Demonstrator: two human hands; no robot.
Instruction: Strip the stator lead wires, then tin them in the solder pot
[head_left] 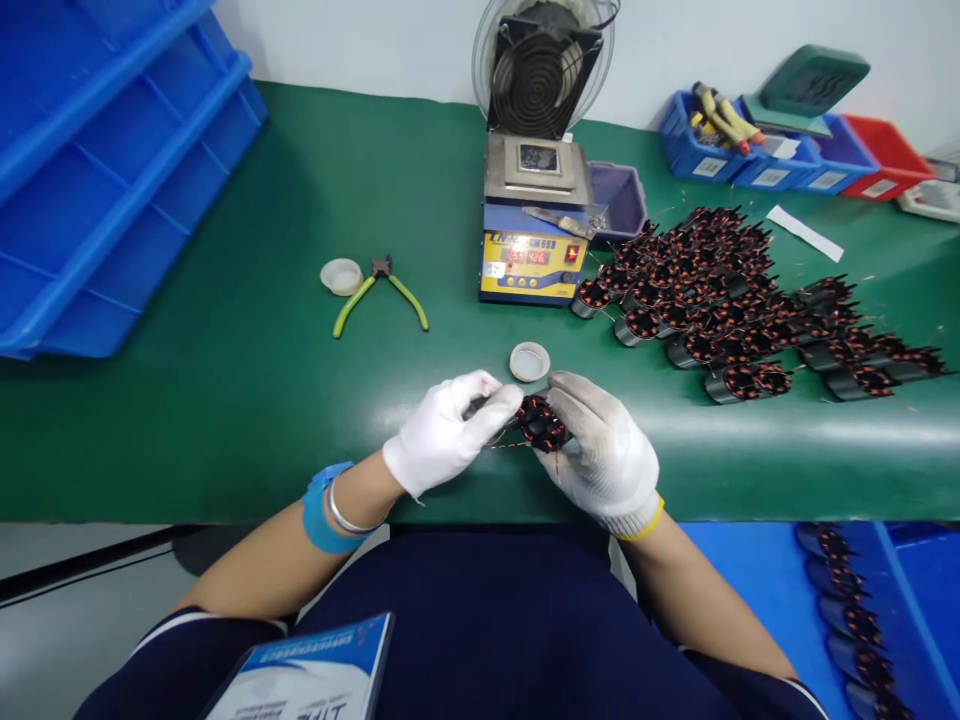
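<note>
My right hand point(607, 445), in a white knit glove with a yellow cuff, grips a black motor stator point(541, 422) wound with copper wire. Its fingers close on the far and right sides of the part, and the winding end shows between my hands. My left hand point(446, 430), also gloved in white, is closed in a pinch at the stator's left edge. Thin copper wire ends stick out below those fingertips; what the pinch holds is hidden. Just beyond the stator lies a small white dish point(529, 362).
A solder pot point(534, 262) with a fan point(536, 80) behind it stands ahead. Many stators point(705, 290) crowd the right. Green-handled cutters point(381, 280) and another dish point(342, 277) lie left, near blue trays point(112, 200). Small bins point(701, 150) line the back right.
</note>
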